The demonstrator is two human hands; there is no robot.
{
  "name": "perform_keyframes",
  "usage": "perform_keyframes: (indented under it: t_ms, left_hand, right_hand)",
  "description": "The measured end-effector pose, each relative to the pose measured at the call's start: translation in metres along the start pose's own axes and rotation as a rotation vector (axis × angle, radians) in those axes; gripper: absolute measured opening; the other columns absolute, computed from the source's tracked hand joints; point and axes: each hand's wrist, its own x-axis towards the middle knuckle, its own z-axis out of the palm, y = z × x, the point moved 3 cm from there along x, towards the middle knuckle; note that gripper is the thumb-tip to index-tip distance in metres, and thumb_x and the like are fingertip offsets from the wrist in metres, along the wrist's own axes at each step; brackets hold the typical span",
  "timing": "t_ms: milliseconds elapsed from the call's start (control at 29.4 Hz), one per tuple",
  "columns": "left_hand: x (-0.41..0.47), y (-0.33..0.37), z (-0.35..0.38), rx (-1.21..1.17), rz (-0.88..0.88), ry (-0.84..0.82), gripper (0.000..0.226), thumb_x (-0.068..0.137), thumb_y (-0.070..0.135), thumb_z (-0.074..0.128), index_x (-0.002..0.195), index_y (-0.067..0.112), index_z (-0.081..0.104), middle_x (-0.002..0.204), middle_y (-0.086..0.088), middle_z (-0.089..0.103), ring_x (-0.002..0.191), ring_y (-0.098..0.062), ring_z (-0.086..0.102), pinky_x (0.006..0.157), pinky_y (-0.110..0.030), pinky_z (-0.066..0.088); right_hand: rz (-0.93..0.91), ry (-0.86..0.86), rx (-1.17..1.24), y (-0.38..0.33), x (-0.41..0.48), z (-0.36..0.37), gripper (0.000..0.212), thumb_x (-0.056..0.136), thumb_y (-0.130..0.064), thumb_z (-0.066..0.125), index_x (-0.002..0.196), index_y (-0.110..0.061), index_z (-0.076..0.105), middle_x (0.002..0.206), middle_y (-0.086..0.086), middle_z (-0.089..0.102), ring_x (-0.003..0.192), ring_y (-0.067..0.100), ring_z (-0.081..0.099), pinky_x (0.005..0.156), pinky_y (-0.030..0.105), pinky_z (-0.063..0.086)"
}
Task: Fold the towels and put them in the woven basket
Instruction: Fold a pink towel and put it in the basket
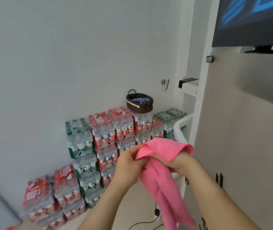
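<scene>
A pink towel hangs in the air in front of me, held by both hands. My left hand grips its upper left part with curled fingers. My right hand holds it from the right, with the cloth draped over the fingers. The towel's lower end dangles toward the floor. A dark woven basket with a handle stands farther back on top of stacked water bottle packs. Blue cloth lies inside it.
Shrink-wrapped packs of water bottles are stacked against the white wall, stepping down to the left. A white cabinet stands at the right with a white rail beside it. A black cable lies on the floor. A dark screen hangs upper right.
</scene>
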Motion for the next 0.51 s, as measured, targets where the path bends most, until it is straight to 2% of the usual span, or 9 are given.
perform_keyframes:
  t_ms: [68,136,170,238,306,374,408,442,510]
  left_hand:
    - [0.004,-0.011,-0.016,-0.114,-0.185,0.039,0.027,0.089,0.003,0.056,0.101,0.021,0.072,0.095,-0.001,0.074,0.088,-0.015,0.069,0.077,-0.033,0.057]
    - [0.008,-0.024,-0.032,-0.161,-0.329,0.069,0.020,0.092,0.011,0.053,0.093,0.012,0.073,0.091,-0.011,0.074,0.082,-0.024,0.068,0.081,-0.044,0.054]
    - [0.010,-0.031,-0.043,-0.131,-0.378,0.088,0.023,0.092,0.017,0.052,0.089,0.006,0.072,0.086,-0.015,0.073,0.077,-0.025,0.066,0.080,-0.046,0.054]
    - [0.016,-0.038,-0.063,-0.011,-0.409,0.038,0.031,0.091,0.026,0.052,0.080,0.001,0.068,0.074,-0.016,0.065,0.067,-0.023,0.059,0.069,-0.042,0.050]
    - [0.024,-0.041,-0.080,0.099,-0.385,-0.090,0.028,0.090,0.028,0.053,0.072,0.009,0.063,0.065,-0.011,0.054,0.061,-0.020,0.049,0.061,-0.034,0.040]
    - [0.033,-0.039,-0.096,0.144,-0.370,-0.222,0.029,0.090,0.024,0.054,0.064,0.013,0.063,0.060,-0.005,0.052,0.057,-0.017,0.045,0.059,-0.027,0.036]
    - [0.038,-0.039,-0.107,0.178,-0.353,-0.262,0.034,0.090,0.022,0.056,0.058,0.015,0.064,0.057,-0.002,0.054,0.054,-0.014,0.046,0.059,-0.024,0.036]
    - [0.046,-0.043,-0.120,0.210,-0.316,-0.273,0.034,0.089,0.022,0.059,0.058,0.012,0.067,0.055,-0.002,0.057,0.053,-0.011,0.046,0.058,-0.022,0.037]
    - [0.064,-0.054,-0.152,0.248,-0.203,-0.220,0.018,0.086,0.024,0.065,0.075,0.014,0.075,0.065,-0.008,0.066,0.057,-0.010,0.051,0.059,-0.025,0.042]
  right_hand:
    - [0.131,-0.173,-0.477,-0.002,0.001,0.006,0.044,0.091,-0.050,0.055,0.115,-0.013,0.062,0.108,0.016,0.069,0.086,0.017,0.069,0.068,0.029,0.058]
    - [0.194,-0.301,-0.807,-0.008,0.001,0.012,0.060,0.092,-0.059,0.045,0.103,-0.005,0.068,0.090,0.012,0.074,0.071,0.017,0.070,0.057,0.023,0.050]
    - [0.174,-0.314,-0.840,-0.015,0.002,0.019,0.065,0.092,-0.060,0.043,0.095,-0.002,0.071,0.080,0.010,0.075,0.063,0.015,0.069,0.054,0.021,0.047]
    - [-0.010,-0.239,-0.753,-0.031,0.017,0.033,0.058,0.088,-0.060,0.052,0.085,-0.007,0.073,0.073,0.005,0.074,0.059,0.013,0.067,0.062,0.026,0.056]
    - [-0.273,-0.125,-0.660,-0.042,0.040,0.054,0.037,0.079,-0.057,0.066,0.103,-0.028,0.071,0.093,-0.006,0.072,0.083,0.007,0.068,0.082,0.035,0.057]
    - [-0.363,-0.270,-0.605,-0.039,0.065,0.085,0.063,0.076,-0.044,0.075,0.133,-0.045,0.047,0.127,-0.015,0.057,0.115,0.000,0.055,0.100,0.034,0.047]
    - [-0.342,-0.360,-0.529,-0.034,0.080,0.100,0.073,0.077,-0.032,0.077,0.138,-0.045,0.040,0.133,-0.015,0.054,0.120,-0.001,0.051,0.104,0.033,0.044]
    - [-0.320,-0.412,-0.474,-0.030,0.095,0.113,0.074,0.078,-0.021,0.077,0.138,-0.043,0.041,0.130,-0.014,0.057,0.119,-0.001,0.053,0.104,0.032,0.044]
    - [-0.347,-0.380,-0.433,-0.033,0.123,0.132,0.056,0.079,-0.013,0.074,0.126,-0.039,0.056,0.114,-0.013,0.067,0.108,0.001,0.062,0.098,0.034,0.049]
